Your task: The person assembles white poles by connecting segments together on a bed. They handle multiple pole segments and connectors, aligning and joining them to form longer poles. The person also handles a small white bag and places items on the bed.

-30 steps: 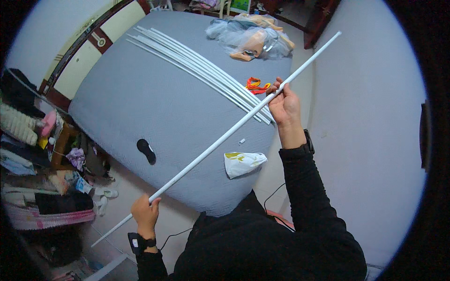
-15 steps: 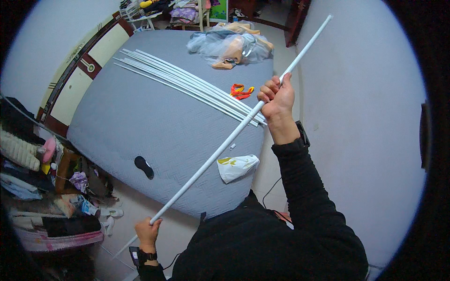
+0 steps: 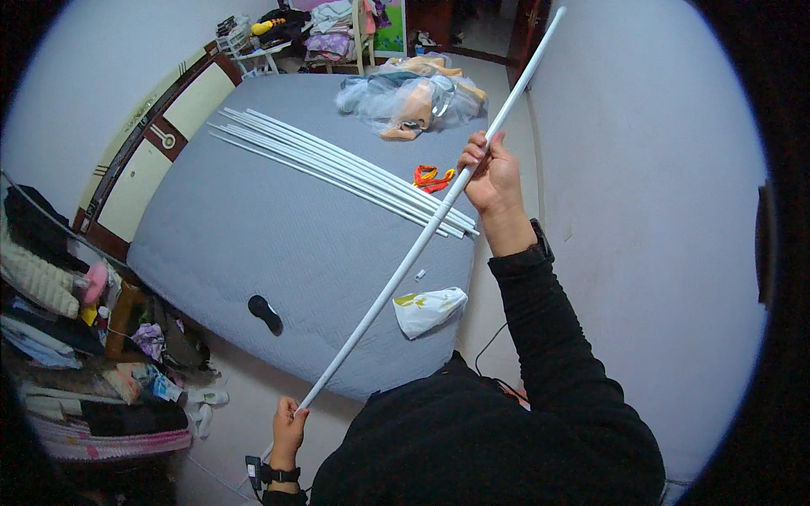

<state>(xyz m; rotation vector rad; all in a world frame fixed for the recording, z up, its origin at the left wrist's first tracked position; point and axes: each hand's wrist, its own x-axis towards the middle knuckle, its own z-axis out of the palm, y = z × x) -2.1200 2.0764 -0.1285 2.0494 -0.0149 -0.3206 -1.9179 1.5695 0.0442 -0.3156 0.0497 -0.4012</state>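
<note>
A long white pole (image 3: 391, 287) slants across the bed, its far end high at the upper right near the wall. My right hand (image 3: 492, 175) is closed round its upper part. Lower down, my left hand (image 3: 288, 432) grips the same pole close to its near end, part of which is hidden behind the wrist. Beneath the pole, several more white poles (image 3: 337, 165) lie side by side on the grey mattress (image 3: 245, 223). An orange-red and yellow bundle (image 3: 434, 179) rests beside their near ends, next to my right hand.
A white plastic bag (image 3: 430, 312), a small white piece (image 3: 420, 275) and a black sole-shaped thing (image 3: 266, 314) lie on the mattress. Clear plastic wrapping (image 3: 413, 97) is heaped at its far end. Clothes (image 3: 110, 430) are piled at left; a wall (image 3: 641, 211) stands close at right.
Both hands still hold the pole. My left hand has shifted right and slightly down, my right hand slightly left, and the pole's far end has swung left and up, making it steeper.
</note>
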